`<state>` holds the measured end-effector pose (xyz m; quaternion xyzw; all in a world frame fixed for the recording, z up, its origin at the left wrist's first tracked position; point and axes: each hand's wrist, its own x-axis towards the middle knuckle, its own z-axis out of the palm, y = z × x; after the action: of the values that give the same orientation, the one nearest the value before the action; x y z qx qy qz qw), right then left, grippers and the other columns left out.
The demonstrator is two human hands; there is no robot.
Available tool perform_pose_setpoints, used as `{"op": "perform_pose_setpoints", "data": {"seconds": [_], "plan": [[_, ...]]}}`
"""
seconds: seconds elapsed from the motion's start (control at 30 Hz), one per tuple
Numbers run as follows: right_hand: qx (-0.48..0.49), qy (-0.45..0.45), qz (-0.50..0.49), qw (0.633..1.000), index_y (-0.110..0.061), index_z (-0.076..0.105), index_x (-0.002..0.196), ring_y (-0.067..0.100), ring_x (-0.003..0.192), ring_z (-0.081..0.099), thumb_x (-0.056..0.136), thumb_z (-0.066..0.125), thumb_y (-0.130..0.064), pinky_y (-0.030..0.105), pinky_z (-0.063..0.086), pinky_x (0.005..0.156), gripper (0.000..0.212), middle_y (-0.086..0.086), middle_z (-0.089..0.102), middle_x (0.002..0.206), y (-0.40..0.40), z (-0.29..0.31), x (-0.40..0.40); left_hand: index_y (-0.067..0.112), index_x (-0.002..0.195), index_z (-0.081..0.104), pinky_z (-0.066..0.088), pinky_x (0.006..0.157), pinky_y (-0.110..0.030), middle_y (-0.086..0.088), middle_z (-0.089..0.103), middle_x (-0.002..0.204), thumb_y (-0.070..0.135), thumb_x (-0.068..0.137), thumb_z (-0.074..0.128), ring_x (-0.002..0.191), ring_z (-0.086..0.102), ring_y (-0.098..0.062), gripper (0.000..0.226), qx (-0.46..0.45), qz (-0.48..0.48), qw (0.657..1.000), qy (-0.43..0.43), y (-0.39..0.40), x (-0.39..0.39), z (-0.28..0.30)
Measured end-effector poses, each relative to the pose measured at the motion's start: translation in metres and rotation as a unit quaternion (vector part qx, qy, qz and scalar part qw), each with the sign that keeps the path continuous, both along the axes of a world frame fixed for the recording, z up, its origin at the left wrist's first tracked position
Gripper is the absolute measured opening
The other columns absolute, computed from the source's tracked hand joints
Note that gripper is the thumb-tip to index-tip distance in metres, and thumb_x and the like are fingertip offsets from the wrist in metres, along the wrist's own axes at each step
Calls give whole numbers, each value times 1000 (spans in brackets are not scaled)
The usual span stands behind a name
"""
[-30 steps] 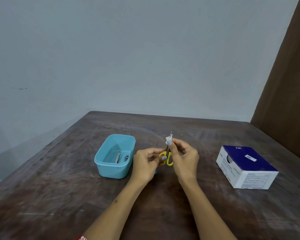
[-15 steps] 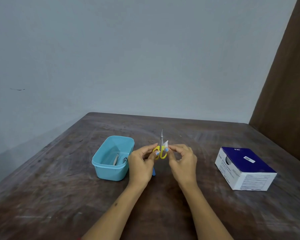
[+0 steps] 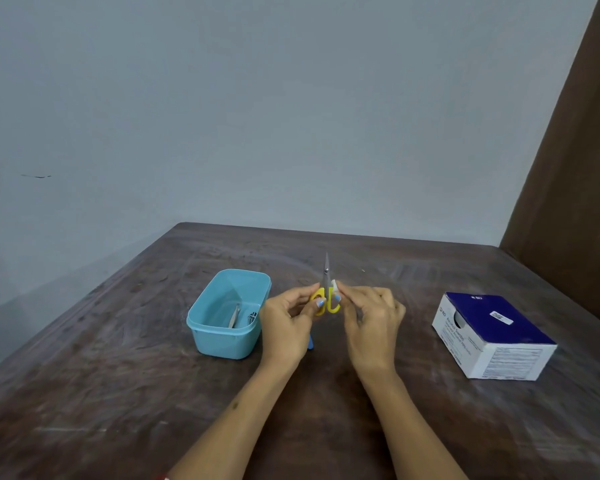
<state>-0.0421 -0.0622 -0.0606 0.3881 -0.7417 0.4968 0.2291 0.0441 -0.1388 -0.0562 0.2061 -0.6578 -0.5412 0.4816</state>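
The left hand (image 3: 284, 322) is pinching the scissors (image 3: 326, 275) by a handle, the right hand (image 3: 373, 320) is pinching a swab (image 3: 334, 285) against them (wiping tipward, away from the edge, looks safest).

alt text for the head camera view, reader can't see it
A left hand grips small yellow-handled scissors, blades closed and pointing away, while the right hand pinches a small white pad by the blades, over a wooden table. A light blue tub sits left, a blue-and-white box right.
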Motion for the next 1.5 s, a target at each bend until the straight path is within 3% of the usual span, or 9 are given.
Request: {"op": "perform_pose_setpoints", "data": {"seconds": [0.1, 0.23, 0.4, 0.5, 0.67, 0.73, 1.0, 1.23, 1.5], "plan": [[-10, 2, -18, 1000, -21, 74, 98, 20, 83, 55, 79, 71, -7, 31, 25, 78, 24, -4, 70, 80, 0, 1, 2, 21, 103, 67, 56, 69, -18, 10, 70, 86, 2, 79, 69, 81, 69, -3, 31, -2, 6, 1000, 15, 2, 0, 1], [4, -118, 30, 993, -22, 74, 99, 19, 89, 57, 85, 66, -12, 48, 42, 87, 19, -1, 70, 82, -1, 1, 3, 14, 105, 68, 55, 67, -14, 11, 70, 86, 2, 79, 69, 80, 68, 1, 29, -1, 24, 1000, 18, 1, 1, 1], [-30, -38, -13, 999, -23, 73, 99, 16, 87, 56, 83, 68, -10, 36, 35, 82, 22, -5, 71, 85, 0, 3, 6, 22, 105, 66, 57, 71, -22, 8, 72, 86, 2, 78, 70, 80, 69, -2, 34, -15, 14, 1000, 1, 5, 1, 1], [-17, -168, 45, 985, -19, 73, 101, 13, 88, 63, 86, 65, -14, 41, 48, 87, 17, -4, 72, 89, -3, 1, 3, 19, 107, 66, 55, 68, -17, 16, 70, 85, 3, 79, 69, 82, 69, 0, 32, -2, 14, 1000, 18, 5, 1, 1], [-27, -327, 135, 935, -15, 75, 92, 6, 86, 67, 84, 68, -18, 22, 52, 83, 11, -8, 72, 82, -4, 0, 0, 8, 114, 65, 57, 79, -29, -1, 71, 104, 7, 84, 65, 93, 68, -9, 29, 0, 31, 999, 10, 4, -1, 0], [-32, -264, 72, 961, -17, 75, 92, 9, 88, 65, 83, 69, -17, 14, 45, 73, 11, -12, 69, 81, -3, 0, 0, 8, 115, 64, 57, 81, -31, -5, 70, 107, 7, 87, 62, 93, 68, -9, 28, 0, 41, 999, 7, 4, -2, -1], [-24, 18, -8, 1000, -21, 73, 92, 19, 81, 58, 77, 72, -7, 34, 36, 76, 21, -7, 71, 81, 1, 6, 11, 6, 115, 64, 55, 88, -45, -8, 71, 105, 1, 89, 56, 97, 68, -18, 28, 14, 34, 999, -26, 4, -6, -4], [48, 61, -11, 997, -22, 72, 79, 18, 75, 58, 70, 75, -15, 31, 33, 73, 12, -7, 69, 74, 0, 2, 13, 6, 110, 67, 54, 88, -46, -9, 71, 105, 3, 88, 59, 98, 67, -19, 24, 24, 37, 999, -25, 1, -5, -2], [3, 56, -30, 998, -21, 71, 78, 19, 71, 61, 71, 75, -15, 32, 38, 71, 11, -6, 68, 73, 1, 2, 11, 9, 110, 68, 57, 84, -43, -6, 73, 101, -1, 88, 57, 92, 69, -16, 27, 18, -11, 999, -49, 3, -7, -3]]}}
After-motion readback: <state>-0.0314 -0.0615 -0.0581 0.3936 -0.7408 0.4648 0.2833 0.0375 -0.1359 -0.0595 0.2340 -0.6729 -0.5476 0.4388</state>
